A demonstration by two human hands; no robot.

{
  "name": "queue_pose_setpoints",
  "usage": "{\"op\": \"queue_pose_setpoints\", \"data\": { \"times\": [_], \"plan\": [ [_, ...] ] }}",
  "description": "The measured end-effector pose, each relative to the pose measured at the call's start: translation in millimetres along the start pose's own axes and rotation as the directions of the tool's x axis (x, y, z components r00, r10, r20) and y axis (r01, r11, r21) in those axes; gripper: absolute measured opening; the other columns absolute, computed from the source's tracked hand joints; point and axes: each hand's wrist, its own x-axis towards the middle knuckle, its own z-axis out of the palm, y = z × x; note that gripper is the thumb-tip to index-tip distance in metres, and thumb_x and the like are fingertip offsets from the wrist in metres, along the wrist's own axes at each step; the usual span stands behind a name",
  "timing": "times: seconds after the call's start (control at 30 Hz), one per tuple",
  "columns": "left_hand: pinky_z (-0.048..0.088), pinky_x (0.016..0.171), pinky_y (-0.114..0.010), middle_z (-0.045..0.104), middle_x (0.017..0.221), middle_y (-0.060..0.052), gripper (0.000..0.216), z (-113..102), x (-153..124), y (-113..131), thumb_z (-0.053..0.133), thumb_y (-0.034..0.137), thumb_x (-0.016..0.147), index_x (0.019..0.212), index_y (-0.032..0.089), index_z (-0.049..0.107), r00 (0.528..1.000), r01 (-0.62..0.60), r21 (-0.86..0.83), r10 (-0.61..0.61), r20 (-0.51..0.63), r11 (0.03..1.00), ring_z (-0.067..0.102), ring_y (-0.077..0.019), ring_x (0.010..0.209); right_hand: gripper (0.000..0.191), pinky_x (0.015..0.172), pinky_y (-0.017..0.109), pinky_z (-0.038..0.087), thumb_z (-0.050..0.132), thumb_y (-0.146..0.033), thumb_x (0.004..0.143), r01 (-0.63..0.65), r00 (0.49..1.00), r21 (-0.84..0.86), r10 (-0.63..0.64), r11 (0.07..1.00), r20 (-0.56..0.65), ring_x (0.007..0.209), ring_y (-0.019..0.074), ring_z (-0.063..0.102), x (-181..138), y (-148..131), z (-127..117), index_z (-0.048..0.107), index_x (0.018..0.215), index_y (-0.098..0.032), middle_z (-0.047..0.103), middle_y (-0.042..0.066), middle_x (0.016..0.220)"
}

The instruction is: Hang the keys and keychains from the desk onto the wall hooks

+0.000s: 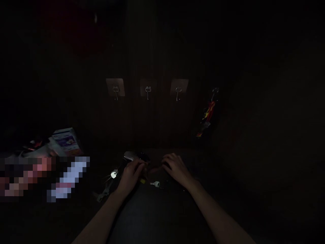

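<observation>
In the dim light, my left hand [130, 177] is closed, its thumb and forefinger pinched on something small that I cannot make out. A small yellow piece [143, 181] shows just below those fingers. My right hand [176, 168] has its fingers bent and drawn together; whatever is at their tips is too dark to name. A faint reddish-brown strip [154, 169] lies between the two hands. One silver key [156, 184] rests on the dark surface between my wrists. Left of my left hand lie a shiny round-headed key [113, 174] and a grey metal piece [103, 195].
Three hooks on square pads, left [115, 89], middle [148, 89] and right [178, 90], are on the dark upright panel ahead. From a fourth hook [215, 90] hangs a red and yellow bundle [209, 113]. A silver rounded object [130, 156] sits behind my left hand; a printed box [66, 140] stands left.
</observation>
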Motion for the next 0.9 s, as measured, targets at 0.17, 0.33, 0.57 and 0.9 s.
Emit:
{"op": "queue_pose_setpoints", "data": {
  "times": [0.17,0.33,0.57,0.9],
  "plan": [
    [0.044,0.066,-0.025,0.063,0.066,0.002,0.022,-2,2,6,0.047,0.04,0.085,0.083,0.02,0.057,0.996,0.062,-0.209,-0.072,-0.042,0.976,0.06,-0.0144,0.067,0.011,0.082,0.039,0.041,0.049,-0.022,0.086,0.004,0.995,0.189,0.014,0.982,-0.096,0.09,0.0212,0.057,0,-7,-7,0.059,0.091,-0.023,0.065,0.004,0.091],
    [0.045,0.058,-0.022,0.056,0.063,0.005,0.024,-3,4,4,0.056,0.041,0.081,0.078,0.018,0.054,0.963,0.251,-0.543,-0.265,0.053,0.801,0.054,-0.0096,0.055,0.01,0.073,0.029,0.046,0.054,-0.029,0.082,-0.031,0.961,0.618,0.193,0.785,-0.198,0.08,0.0174,0.061,2,-19,-11,0.06,0.088,-0.024,0.065,0.0,0.084],
    [0.051,0.065,-0.024,0.059,0.078,0.0,0.024,-10,1,2,0.06,0.037,0.081,0.096,0.017,0.06,0.823,0.569,-0.712,-0.282,0.494,0.411,0.063,-0.0102,0.064,0.022,0.053,0.024,0.047,0.068,-0.04,0.071,-0.138,0.902,0.933,0.432,0.334,-0.021,0.055,0.0131,0.059,5,-25,-18,0.068,0.084,-0.022,0.064,-0.001,0.064],
    [0.05,0.084,-0.026,0.064,0.114,-0.012,0.039,-17,-1,12,0.057,0.013,0.082,0.121,0.013,0.052,0.793,0.602,-0.712,-0.166,0.586,0.362,0.064,-0.021,0.102,0.024,0.05,0.019,0.045,0.076,-0.033,0.063,-0.041,0.813,0.999,0.582,0.021,0.021,0.055,0.0094,0.058,10,-9,-16,0.069,0.082,-0.02,0.065,-0.002,0.067]
  ]
}}
